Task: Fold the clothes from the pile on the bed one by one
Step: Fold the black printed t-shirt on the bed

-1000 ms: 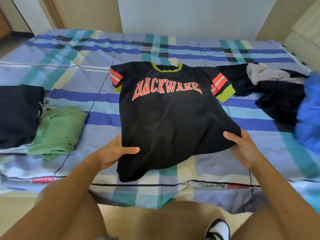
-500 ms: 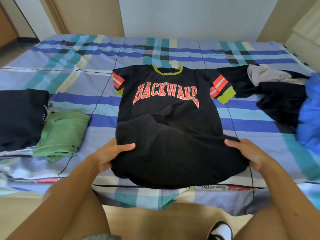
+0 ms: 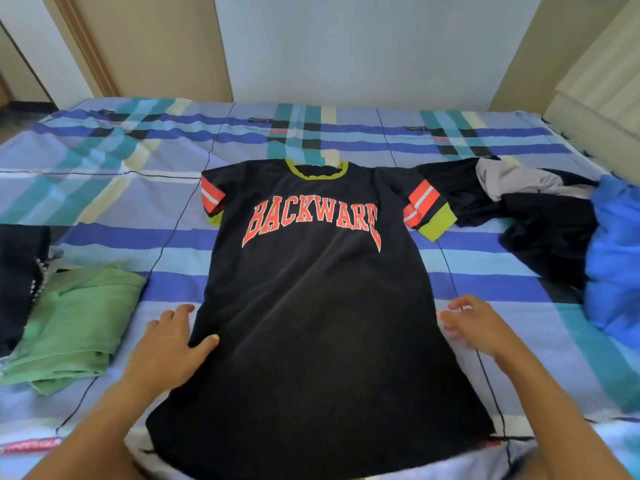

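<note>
Plaid bedsheet (image 3: pixel 104 209) covers the whole working surface. Nearest us, the black T-shirt (image 3: pixel 311 323) lies spread face up, hem toward us, with no fold made yet. Our left hand (image 3: pixel 169 348) lies flat with fingers spread, thumb on the shirt's left edge. Our right hand (image 3: pixel 481 327) sits just beside the right edge, fingers relaxed, gripping nothing. To the left we note a folded green garment (image 3: pixel 76 323) and a folded dark garment (image 3: pixel 17 278): two items done, in our judgement. Farther right, the pile (image 3: pixel 547 237) holds several unfolded pieces, one of them blue. Beyond stands a pale wall (image 3: pixel 363 46).
</note>
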A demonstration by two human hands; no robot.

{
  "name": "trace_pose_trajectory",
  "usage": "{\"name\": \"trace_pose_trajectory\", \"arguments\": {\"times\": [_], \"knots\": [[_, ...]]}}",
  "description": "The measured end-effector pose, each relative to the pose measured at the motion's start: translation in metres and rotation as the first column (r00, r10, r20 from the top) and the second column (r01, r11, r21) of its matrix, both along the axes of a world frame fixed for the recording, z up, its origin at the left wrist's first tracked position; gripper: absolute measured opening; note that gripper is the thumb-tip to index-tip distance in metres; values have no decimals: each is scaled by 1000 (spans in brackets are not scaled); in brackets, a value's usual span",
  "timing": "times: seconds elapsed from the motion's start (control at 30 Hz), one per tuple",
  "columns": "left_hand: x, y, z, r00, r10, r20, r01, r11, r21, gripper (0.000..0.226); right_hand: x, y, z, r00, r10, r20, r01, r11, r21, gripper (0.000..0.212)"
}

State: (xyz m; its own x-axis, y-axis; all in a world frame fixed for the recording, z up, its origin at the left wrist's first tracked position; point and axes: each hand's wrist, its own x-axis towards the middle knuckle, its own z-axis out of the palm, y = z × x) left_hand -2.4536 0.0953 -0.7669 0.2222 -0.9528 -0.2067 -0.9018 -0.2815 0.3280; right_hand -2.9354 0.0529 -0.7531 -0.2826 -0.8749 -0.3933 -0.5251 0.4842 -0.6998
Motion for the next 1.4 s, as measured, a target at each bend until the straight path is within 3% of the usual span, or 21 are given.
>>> {"name": "trace_pose_trajectory", "arguments": {"times": [0.17,0.33,0.47,0.53,0.63,0.7,0.9,0.97,1.0,1.1,1.13,1.23,1.33,1.4], "knots": [[-64,-52,7,975,-220,-24,215,968,-129,69,-7,-58,-8,961,-190,200,224,960,-168,52],[-141,-124,-2,919,-387,-70,365,906,-215,77,-18,-125,-10,883,-334,329,411,889,-202,67],[-203,-180,-20,886,-459,-70,425,862,-275,69,-34,-184,-15,830,-361,425,477,855,-205,74],[-230,-201,-30,873,-481,-74,448,854,-265,70,-40,-208,-18,832,-336,441,445,879,-170,69],[-261,-226,-43,861,-502,-76,475,849,-231,71,-49,-237,-8,891,-188,413,264,955,-136,21],[-277,-244,-45,850,-519,-90,484,837,-255,69,-61,-258,11,908,-127,399,220,955,-197,14],[-313,-295,-36,824,-551,-129,479,800,-361,65,-119,-299,72,884,-172,435,410,734,-542,19],[-326,-306,-39,826,-550,-124,477,799,-365,68,-132,-303,58,865,-287,412,480,715,-508,26],[-331,-308,-43,826,-553,-106,489,797,-355,70,-139,-304,43,861,-335,383,492,740,-458,42],[-339,-305,-64,823,-568,17,555,796,-242,75,-144,-297,4,877,-297,378,408,876,-256,124],[-339,-303,-71,819,-569,77,571,793,-211,76,-141,-295,-2,889,-260,377,356,910,-212,129],[-340,-302,-80,822,-551,145,569,795,-209,78,-141,-294,-11,918,-216,332,292,936,-197,109],[-340,-302,-81,824,-546,151,566,797,-211,78,-154,-298,-14,861,-260,437,345,930,-127,103],[-340,-301,-81,827,-541,153,562,798,-218,78,-155,-301,-9,841,-240,485,332,937,-111,78]]}}
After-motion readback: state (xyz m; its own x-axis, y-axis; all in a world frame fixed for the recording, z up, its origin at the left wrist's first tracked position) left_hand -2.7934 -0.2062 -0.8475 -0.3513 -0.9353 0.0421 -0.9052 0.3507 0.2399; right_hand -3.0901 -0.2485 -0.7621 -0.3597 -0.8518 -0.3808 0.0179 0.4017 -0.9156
